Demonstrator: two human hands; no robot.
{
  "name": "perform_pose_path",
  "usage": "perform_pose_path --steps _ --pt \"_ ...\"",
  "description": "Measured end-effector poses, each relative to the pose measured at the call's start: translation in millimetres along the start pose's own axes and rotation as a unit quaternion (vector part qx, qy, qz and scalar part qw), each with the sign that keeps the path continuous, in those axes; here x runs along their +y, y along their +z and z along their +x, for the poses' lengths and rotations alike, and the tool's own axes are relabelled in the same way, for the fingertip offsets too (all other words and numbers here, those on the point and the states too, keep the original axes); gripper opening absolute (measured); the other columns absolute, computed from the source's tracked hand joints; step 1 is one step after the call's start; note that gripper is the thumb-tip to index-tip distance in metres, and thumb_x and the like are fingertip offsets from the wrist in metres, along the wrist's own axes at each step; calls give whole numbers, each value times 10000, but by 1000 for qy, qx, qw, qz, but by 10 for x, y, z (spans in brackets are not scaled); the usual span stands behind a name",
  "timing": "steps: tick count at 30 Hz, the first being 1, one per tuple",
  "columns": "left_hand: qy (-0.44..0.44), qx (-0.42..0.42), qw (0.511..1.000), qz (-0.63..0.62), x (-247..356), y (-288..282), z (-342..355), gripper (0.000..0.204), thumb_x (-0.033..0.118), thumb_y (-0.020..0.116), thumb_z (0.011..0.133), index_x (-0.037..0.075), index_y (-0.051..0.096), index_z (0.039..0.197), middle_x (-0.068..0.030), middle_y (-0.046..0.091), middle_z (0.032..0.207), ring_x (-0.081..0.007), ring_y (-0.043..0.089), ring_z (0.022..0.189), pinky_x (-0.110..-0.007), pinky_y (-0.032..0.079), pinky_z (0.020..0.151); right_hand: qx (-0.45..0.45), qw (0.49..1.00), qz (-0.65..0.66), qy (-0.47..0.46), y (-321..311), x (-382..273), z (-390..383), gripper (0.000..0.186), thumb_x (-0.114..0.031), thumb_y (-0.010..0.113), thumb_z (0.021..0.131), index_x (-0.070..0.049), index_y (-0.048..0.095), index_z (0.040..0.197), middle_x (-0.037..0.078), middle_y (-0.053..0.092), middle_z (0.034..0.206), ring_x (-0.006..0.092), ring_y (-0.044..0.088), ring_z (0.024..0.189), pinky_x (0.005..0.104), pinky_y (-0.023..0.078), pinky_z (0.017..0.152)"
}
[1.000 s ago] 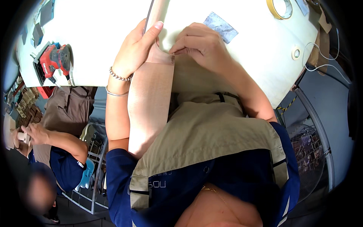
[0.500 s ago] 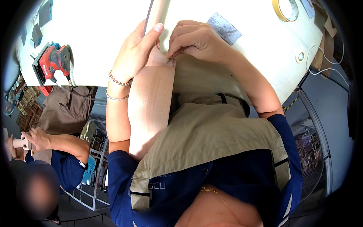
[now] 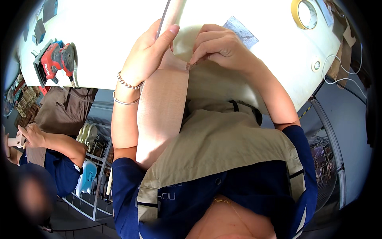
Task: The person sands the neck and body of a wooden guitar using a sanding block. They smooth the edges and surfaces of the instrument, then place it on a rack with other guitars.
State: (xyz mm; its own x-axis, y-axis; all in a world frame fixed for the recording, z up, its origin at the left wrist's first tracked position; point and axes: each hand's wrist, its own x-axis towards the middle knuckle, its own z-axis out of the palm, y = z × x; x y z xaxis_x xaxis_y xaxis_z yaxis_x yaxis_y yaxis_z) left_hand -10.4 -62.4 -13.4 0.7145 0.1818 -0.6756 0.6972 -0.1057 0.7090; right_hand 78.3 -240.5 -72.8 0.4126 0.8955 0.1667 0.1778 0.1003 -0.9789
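Observation:
A bare pale-wood guitar (image 3: 163, 105) leans on edge against my body, its neck running away over the white table. My left hand (image 3: 145, 57) wraps round it where the neck meets the body, thumb lying along the neck. My right hand (image 3: 223, 47) is closed in a pinch, its fingertips touching the corner of the guitar's edge beside a small dark mark. Whatever those fingers may hold is hidden. Beyond the right hand, a grey rectangular sheet (image 3: 242, 32) lies on the table.
On the white table (image 3: 274, 59) are a red corded sander (image 3: 55, 61), a yellow tape roll (image 3: 296, 16) and a small white roll (image 3: 316, 65). At the left, a co-worker's hand (image 3: 34, 135) holds a wooden part near a rack (image 3: 95, 203) with guitar bodies.
The guitar and my left hand have shifted slightly right. My right fingertips have moved right, from the curved inner edge to the outer corner, still pinched. The co-worker's hands appear further left.

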Motion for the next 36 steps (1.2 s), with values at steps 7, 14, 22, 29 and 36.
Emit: perform_pose_path --steps 7,14,22,29,36 --pt "41 11 999 -25 -128 9 39 358 397 495 930 47 566 894 25 511 685 -63 440 629 -209 372 570 36 996 -70 -51 66 12 4 190 69 678 588 -84 696 700 -13 607 666 171 531 706 289 451 615" --pt "39 2 999 -12 -123 -2 44 360 402 496 929 50 563 897 24 504 684 -65 451 640 -210 380 581 24 999 -37 -19 27 -64 60 216 83 652 596 -93 691 714 -13 610 659 167 532 673 293 440 594" --pt "43 0 999 -22 -82 11 37 360 395 503 933 42 566 948 20 497 698 -67 453 661 -216 389 597 0 998 -51 -42 3 -56 66 223 102 637 608 -96 674 702 -17 604 674 168 535 675 292 433 577" --pt "33 -5 999 -35 -64 23 28 347 372 502 941 34 569 987 18 506 727 -73 465 694 -226 405 634 -11 994 -90 -56 -3 -45 38 211 77 655 601 -99 662 717 -15 595 693 169 538 690 288 438 568" --pt "49 -13 998 -40 -73 29 29 353 366 504 942 29 569 1024 12 518 763 -80 476 731 -229 414 666 -11 995 -86 -55 -33 -32 -30 216 77 657 596 -103 665 716 -16 595 695 171 533 692 290 437 574"
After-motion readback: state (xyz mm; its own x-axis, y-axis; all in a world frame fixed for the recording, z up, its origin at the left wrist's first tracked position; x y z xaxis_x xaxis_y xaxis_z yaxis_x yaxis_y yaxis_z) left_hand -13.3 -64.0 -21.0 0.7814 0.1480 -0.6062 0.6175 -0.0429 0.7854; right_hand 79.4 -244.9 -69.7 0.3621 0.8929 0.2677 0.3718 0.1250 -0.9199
